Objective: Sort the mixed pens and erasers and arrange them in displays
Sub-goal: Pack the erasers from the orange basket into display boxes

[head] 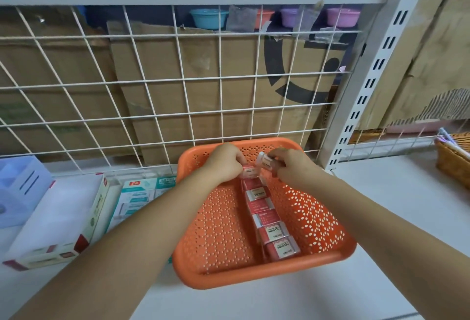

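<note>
An orange perforated basket (218, 233) stands on the white shelf. Down its middle runs a row of several red-sleeved 2B erasers (269, 220). At the far end of that row my left hand (225, 163) pinches one red eraser (249, 170) that touches the row. Just to the right my right hand (288, 165) holds another eraser (264, 160) tilted above the basket, its pale end pointing up and left. Both hands are inside the basket's far half.
A white wire grid (178, 80) with cardboard behind it backs the shelf. Left of the basket lie a red-and-white open box (61, 220), teal packets (137, 197) and a pale blue organizer (17, 187). A wicker basket with pens (452, 159) sits far right.
</note>
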